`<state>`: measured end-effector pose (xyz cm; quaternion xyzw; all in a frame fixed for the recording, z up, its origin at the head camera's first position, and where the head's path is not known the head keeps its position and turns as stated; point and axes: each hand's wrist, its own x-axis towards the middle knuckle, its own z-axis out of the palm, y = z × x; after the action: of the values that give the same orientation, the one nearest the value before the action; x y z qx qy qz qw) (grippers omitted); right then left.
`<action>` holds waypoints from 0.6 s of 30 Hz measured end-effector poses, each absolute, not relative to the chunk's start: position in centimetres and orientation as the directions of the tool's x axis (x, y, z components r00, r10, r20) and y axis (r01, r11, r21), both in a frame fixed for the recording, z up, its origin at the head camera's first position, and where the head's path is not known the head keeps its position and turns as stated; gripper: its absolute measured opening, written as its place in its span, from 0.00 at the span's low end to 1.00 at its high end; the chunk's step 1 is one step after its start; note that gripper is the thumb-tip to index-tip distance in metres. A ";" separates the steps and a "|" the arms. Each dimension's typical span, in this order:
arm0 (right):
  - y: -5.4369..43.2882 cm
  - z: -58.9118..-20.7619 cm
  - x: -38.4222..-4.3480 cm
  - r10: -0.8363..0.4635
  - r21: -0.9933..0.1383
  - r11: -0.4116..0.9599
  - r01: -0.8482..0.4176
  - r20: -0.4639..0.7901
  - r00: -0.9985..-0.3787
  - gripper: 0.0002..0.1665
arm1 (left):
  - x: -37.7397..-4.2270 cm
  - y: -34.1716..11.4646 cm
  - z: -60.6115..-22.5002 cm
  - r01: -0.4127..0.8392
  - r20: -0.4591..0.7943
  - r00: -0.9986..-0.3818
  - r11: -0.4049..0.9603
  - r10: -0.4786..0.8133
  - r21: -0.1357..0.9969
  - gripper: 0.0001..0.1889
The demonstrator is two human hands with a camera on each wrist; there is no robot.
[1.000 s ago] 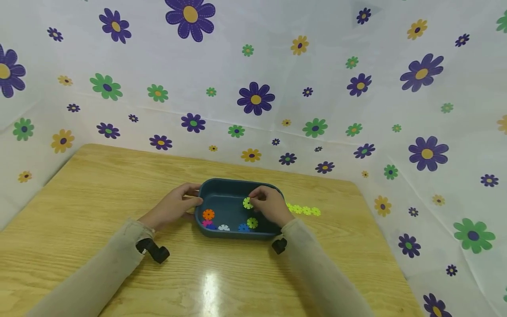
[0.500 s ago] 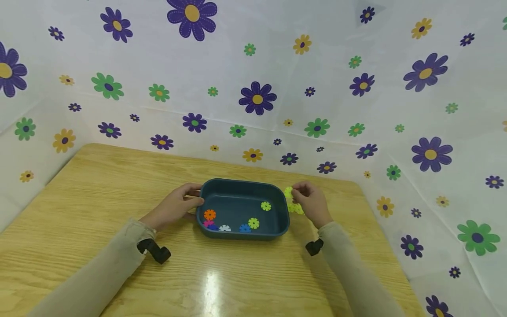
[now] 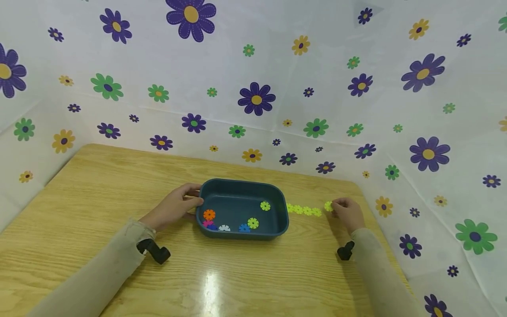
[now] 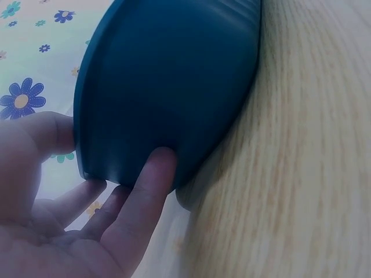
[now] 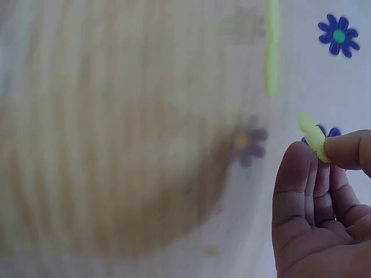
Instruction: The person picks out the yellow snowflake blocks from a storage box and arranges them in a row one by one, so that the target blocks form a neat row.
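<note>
In the head view my right hand (image 3: 348, 215) pinches a yellow-green snowflake disc (image 3: 328, 206) between thumb and fingertips, just right of a row of matching snowflake discs (image 3: 306, 210) on the table. The right wrist view shows the held disc (image 5: 314, 138) edge-on. My left hand (image 3: 174, 206) holds the left end of a dark blue-green plastic bin (image 3: 242, 236). The left wrist view has its thumb at the rim and its fingers against the outer wall (image 4: 168, 87). Inside the bin lie two yellow-green discs (image 3: 265, 206), an orange disc (image 3: 209, 215) and several others in pink, blue and white.
The wooden table (image 3: 130, 176) meets a white flower-printed cloth (image 3: 222, 61) along its back and sides. The near end of the disc row overlaps the bin's right rim. Black wrist mounts (image 3: 157, 252) sit on both sleeves.
My right hand has come out of the bin and moved right, carrying a yellow-green disc past the end of the row. The left hand stays at the bin.
</note>
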<state>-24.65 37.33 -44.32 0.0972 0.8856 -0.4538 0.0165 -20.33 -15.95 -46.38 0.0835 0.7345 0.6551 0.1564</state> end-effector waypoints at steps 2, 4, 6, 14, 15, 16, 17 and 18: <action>38.1 -44.9 -24.6 0.165 -0.795 0.572 0.204 -0.132 -0.977 0.20 | -20.3 -16.0 -46.4 -0.082 -0.120 -0.937 0.127 0.327 0.988 0.30; 38.5 -45.3 -24.7 0.170 -0.790 0.574 0.216 -0.144 -0.975 0.21 | -20.3 -16.0 -46.4 -0.081 -0.119 -0.937 0.127 0.328 0.989 0.30; 38.8 -45.7 -24.9 0.172 -0.784 0.579 0.223 -0.150 -0.974 0.21 | -20.3 -16.0 -46.5 -0.080 -0.117 -0.937 0.125 0.329 0.989 0.30; 38.6 -45.9 -25.3 0.135 -0.750 0.627 0.213 -0.165 -0.977 0.24 | -20.4 -16.0 -46.5 -0.079 -0.117 -0.937 0.125 0.329 0.989 0.31; 38.4 -45.8 -25.2 0.137 -0.744 0.632 0.215 -0.166 -0.977 0.23 | -20.4 -16.0 -46.5 -0.079 -0.117 -0.937 0.125 0.329 0.989 0.31; 38.3 -45.8 -25.1 0.142 -0.740 0.636 0.219 -0.167 -0.976 0.23 | -20.3 -16.0 -46.5 -0.080 -0.118 -0.937 0.127 0.329 0.989 0.31; 38.1 -45.7 -25.1 0.147 -0.738 0.637 0.222 -0.166 -0.975 0.23 | -20.3 -16.0 -46.5 -0.079 -0.117 -0.937 0.127 0.329 0.989 0.31; 38.1 -45.6 -25.0 0.150 -0.736 0.640 0.223 -0.164 -0.975 0.23 | -20.3 -16.0 -46.4 -0.078 -0.116 -0.937 0.127 0.328 0.989 0.31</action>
<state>-24.99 38.05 -45.63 0.1030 0.9044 -0.4118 0.0440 -20.32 -15.96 -46.44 0.0851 0.7344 0.6553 0.1552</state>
